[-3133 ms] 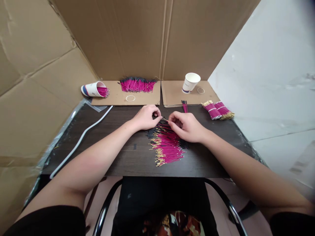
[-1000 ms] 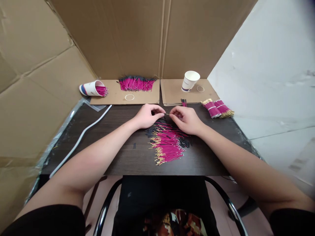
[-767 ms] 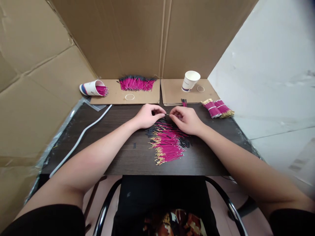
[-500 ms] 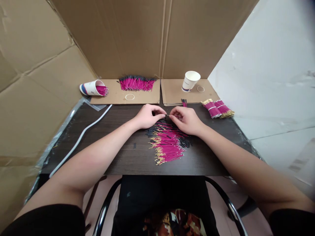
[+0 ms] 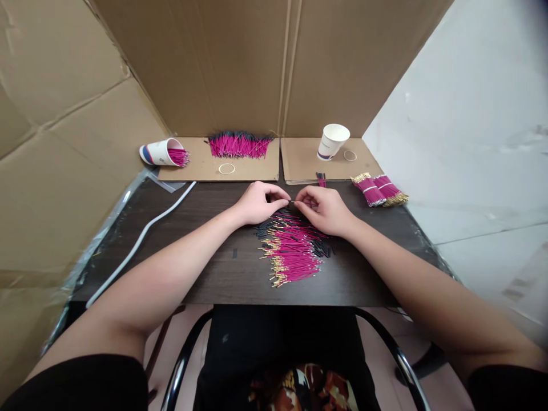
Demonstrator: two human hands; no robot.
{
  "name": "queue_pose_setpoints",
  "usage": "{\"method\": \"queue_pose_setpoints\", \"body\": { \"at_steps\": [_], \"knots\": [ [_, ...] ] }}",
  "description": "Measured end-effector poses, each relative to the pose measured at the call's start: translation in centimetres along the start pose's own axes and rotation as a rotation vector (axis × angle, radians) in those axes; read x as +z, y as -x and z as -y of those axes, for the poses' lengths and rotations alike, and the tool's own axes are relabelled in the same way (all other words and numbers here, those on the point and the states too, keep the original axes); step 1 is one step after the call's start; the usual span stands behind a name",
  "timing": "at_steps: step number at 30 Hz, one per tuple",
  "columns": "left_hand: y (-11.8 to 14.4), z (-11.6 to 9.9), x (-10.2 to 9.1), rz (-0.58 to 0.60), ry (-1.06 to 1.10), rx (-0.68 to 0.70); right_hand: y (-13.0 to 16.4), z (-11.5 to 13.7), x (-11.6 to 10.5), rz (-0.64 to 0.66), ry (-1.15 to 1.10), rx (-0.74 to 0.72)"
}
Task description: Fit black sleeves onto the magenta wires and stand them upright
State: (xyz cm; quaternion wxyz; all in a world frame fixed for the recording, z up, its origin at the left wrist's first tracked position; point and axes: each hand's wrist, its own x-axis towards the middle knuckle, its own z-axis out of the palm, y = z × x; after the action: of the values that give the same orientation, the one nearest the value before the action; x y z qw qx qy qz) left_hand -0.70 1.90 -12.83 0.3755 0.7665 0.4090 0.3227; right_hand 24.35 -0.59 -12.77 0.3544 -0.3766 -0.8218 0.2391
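Observation:
My left hand (image 5: pixel 261 202) is closed in a pinch, its thumb and forefinger on a small black sleeve that the fingertips mostly hide. Facing it, my right hand (image 5: pixel 324 210) pinches a thin wire; a short gold tip shows in the narrow gap between the two hands. Just below them on the dark table lies a loose pile of magenta wires (image 5: pixel 295 257), gold ends pointing left and silvery ends right. Short black sleeves (image 5: pixel 322 249) are scattered along the pile's right side and upper left.
Black-ended magenta wires (image 5: pixel 240 145) lie in a row on cardboard at the back. A tipped paper cup (image 5: pixel 156 153) holds more wires. An upright paper cup (image 5: pixel 333 141) stands back right, near banded wire bundles (image 5: pixel 379 190). A white cable (image 5: pixel 145 231) crosses the table's left.
Both hands keep almost the same place. The dark piece showing between the fingertips is now less visible, and the gap between them looks slightly different.

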Motion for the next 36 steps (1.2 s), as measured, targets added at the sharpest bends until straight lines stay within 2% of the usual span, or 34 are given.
{"method": "queue_pose_setpoints", "body": {
  "at_steps": [36],
  "knots": [
    [-0.01,0.06,0.03,0.002,0.023,-0.007,0.00,0.11,0.40,-0.017,0.033,-0.051]
  ]
}}
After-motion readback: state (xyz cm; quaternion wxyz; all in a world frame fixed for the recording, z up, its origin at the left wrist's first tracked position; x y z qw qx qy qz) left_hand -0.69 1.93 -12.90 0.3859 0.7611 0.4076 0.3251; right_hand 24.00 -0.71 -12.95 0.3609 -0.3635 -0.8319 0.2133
